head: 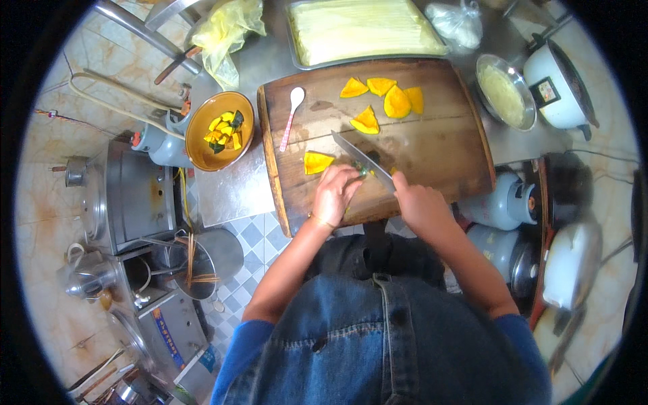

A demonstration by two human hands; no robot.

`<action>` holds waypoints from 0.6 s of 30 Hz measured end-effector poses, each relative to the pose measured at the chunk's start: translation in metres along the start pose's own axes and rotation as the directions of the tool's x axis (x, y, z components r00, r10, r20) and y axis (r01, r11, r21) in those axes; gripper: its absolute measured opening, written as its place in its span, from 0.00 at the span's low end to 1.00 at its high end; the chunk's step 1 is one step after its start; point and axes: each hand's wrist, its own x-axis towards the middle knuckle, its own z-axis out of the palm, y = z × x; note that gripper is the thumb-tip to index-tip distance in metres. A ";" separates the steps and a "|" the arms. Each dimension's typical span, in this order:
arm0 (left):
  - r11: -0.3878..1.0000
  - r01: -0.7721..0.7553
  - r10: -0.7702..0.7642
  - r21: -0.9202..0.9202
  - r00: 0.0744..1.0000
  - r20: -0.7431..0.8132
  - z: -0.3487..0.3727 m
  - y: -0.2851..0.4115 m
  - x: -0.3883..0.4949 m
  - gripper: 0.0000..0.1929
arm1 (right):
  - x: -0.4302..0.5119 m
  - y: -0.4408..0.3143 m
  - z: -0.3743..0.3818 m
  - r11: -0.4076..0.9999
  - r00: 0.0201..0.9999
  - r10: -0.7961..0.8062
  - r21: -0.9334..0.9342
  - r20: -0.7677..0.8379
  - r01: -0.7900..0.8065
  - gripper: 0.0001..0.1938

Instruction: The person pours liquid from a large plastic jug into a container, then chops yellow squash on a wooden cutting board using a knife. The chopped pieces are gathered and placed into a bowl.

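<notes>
My right hand (pixel 421 205) grips a kitchen knife (pixel 362 159), its blade slanting up and left over a wooden cutting board (pixel 435 152). Beside the blade, my left hand (pixel 334 192) holds a small piece of pumpkin (pixel 361 171) with green rind, mostly hidden by the fingers. A pumpkin wedge (pixel 318 162) lies just beyond the left knuckles. Farther up the board are several more orange pumpkin wedges (pixel 365 121). A white spoon (pixel 292 117) with a pink patterned handle rests near the board's left side. Cut pumpkin chunks (pixel 223 131) sit in a brown bowl (pixel 198 147) left of the board.
Behind the board stands a metal tray (pixel 304 66) of pale, layered food, with plastic bags (pixel 228 35) around it. To the right are a steel bowl (pixel 529 114) and a white rice cooker (pixel 549 96). Gas cylinders (pixel 498 200) stand below. A tall pot (pixel 223 258) holds chopsticks.
</notes>
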 end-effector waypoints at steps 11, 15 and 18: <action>0.996 0.084 -0.082 0.022 0.995 -0.056 -0.006 -0.001 -0.001 0.10 | 0.006 0.003 -0.003 0.999 0.999 -0.014 -0.039 0.052 0.016 0.11; 0.998 0.057 -0.057 0.019 0.998 -0.030 -0.004 -0.001 0.002 0.11 | 0.008 0.004 -0.003 0.997 0.998 -0.064 -0.042 0.017 0.065 0.11; 0.998 0.058 -0.058 0.003 0.998 -0.016 -0.002 0.000 0.001 0.12 | 0.008 0.004 -0.005 0.997 0.998 -0.062 -0.047 0.034 0.063 0.12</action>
